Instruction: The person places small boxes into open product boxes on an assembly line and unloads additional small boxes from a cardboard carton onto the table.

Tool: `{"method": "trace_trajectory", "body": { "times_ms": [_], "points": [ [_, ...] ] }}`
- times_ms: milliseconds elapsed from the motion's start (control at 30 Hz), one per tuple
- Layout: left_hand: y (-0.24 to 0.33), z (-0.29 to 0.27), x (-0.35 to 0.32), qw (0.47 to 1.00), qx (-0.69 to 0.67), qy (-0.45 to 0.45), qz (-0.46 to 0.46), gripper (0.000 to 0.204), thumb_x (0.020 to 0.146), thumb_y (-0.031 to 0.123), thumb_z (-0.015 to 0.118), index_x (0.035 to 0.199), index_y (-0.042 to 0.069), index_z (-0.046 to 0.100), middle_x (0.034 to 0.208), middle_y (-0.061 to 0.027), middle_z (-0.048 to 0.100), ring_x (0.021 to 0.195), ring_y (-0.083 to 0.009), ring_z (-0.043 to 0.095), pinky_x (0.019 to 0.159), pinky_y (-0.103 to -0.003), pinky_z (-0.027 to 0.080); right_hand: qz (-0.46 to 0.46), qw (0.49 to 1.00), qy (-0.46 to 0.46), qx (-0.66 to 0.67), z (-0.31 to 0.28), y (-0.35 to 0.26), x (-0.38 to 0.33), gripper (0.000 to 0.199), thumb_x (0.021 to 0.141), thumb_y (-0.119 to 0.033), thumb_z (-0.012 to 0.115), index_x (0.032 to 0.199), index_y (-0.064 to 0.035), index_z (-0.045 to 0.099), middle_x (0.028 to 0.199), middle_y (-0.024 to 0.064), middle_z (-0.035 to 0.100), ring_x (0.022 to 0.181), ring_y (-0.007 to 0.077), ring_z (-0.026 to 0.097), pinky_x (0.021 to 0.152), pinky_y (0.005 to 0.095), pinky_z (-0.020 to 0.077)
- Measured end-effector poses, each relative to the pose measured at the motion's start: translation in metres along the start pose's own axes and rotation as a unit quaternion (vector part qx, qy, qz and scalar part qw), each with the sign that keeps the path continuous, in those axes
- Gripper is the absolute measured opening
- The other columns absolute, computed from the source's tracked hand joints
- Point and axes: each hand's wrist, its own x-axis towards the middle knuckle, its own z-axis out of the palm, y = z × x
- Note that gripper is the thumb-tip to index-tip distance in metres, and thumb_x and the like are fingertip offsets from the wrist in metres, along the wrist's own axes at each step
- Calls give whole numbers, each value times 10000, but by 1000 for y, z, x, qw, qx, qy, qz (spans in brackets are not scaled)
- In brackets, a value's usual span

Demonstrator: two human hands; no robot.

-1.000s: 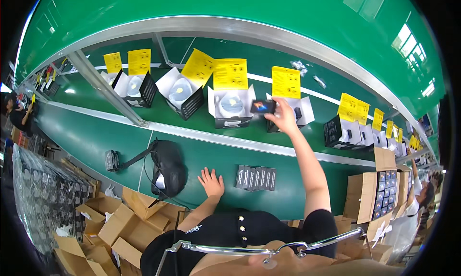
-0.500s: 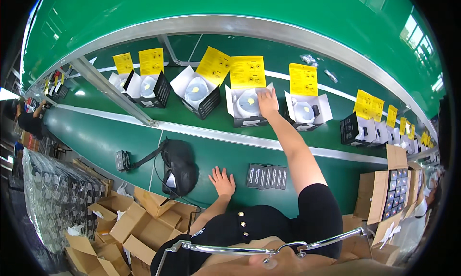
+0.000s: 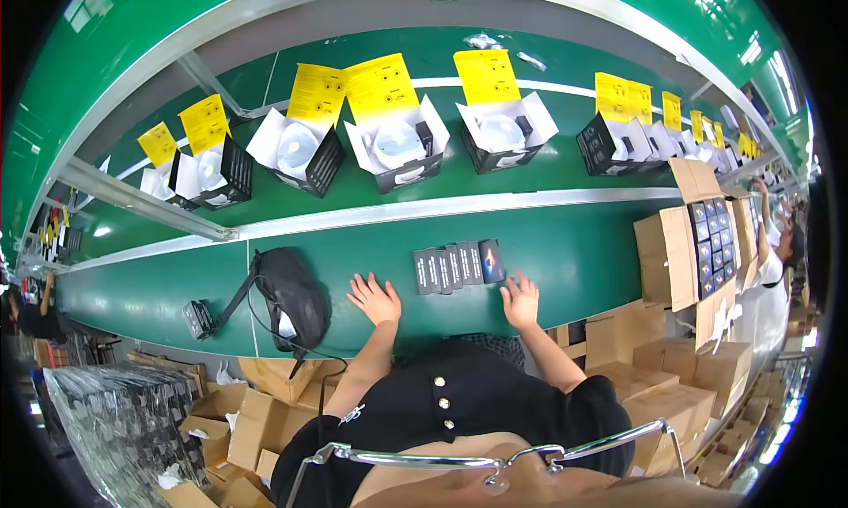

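Observation:
My left hand (image 3: pixel 375 299) lies flat with fingers spread on the green table, left of a row of several small dark packs (image 3: pixel 459 265). My right hand (image 3: pixel 520 300) rests on the table just below the right end of that row, fingers apart, holding nothing. On the moving green belt behind stand open boxes with white round items inside and yellow sheets; one open box (image 3: pixel 395 150) sits straight ahead, another open box (image 3: pixel 503 132) to its right.
A black bag (image 3: pixel 287 291) with a strap lies left of my left hand, a small black device (image 3: pixel 197 318) beyond it. Cardboard cartons (image 3: pixel 676 256) with dark packs stand at the right. More cartons (image 3: pixel 265 411) sit on the floor. Another person's sleeve (image 3: pixel 768 269) shows far right.
My right hand has drawn back from the boxes on the belt down to the table by the packs. The view has shifted, and the boxes on the belt sit further left.

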Motion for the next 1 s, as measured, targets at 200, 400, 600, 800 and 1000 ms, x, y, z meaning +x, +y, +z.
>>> {"method": "trace_trajectory", "body": {
  "times_ms": [200,400,600,800,1000],
  "points": [
    [-14,-9,7,1000,6,3,1,505,896,280,586,1320,22,495,1473,-261,367,1401,-443,274,1148,-635,136,131,990,-25,38,21,-29,1,752,783,-376,761,1357,-17,436,1367,196,469,1185,404,505,943,475,445],
    [-22,-25,12,1000,-22,-5,-3,524,897,292,576,1338,20,495,1490,-259,346,1417,-435,252,1160,-636,104,196,884,174,387,70,4,39,668,669,-97,869,1206,37,495,1162,147,516,995,215,567,898,343,489],
    [-42,-32,12,999,-14,-23,-45,536,902,312,566,1347,23,489,1497,-261,337,1422,-442,246,1153,-656,102,99,894,101,424,-36,-117,195,767,743,23,822,1394,5,417,1170,198,619,986,196,649,841,293,534],
    [-51,-45,17,998,-12,-40,-48,534,918,322,549,1351,16,490,1499,-261,335,1428,-440,239,1154,-653,108,-84,855,-17,512,-16,-285,337,771,707,-126,876,1355,-14,473,973,164,701,874,173,687,751,285,562],
    [-60,-48,26,998,-18,-41,-46,530,913,323,554,1351,29,509,1508,-241,335,1431,-428,241,1160,-642,113,-296,939,-41,170,45,-408,376,673,608,-236,864,1189,10,633,1053,220,673,950,354,669,854,401,538]
  ]
}}
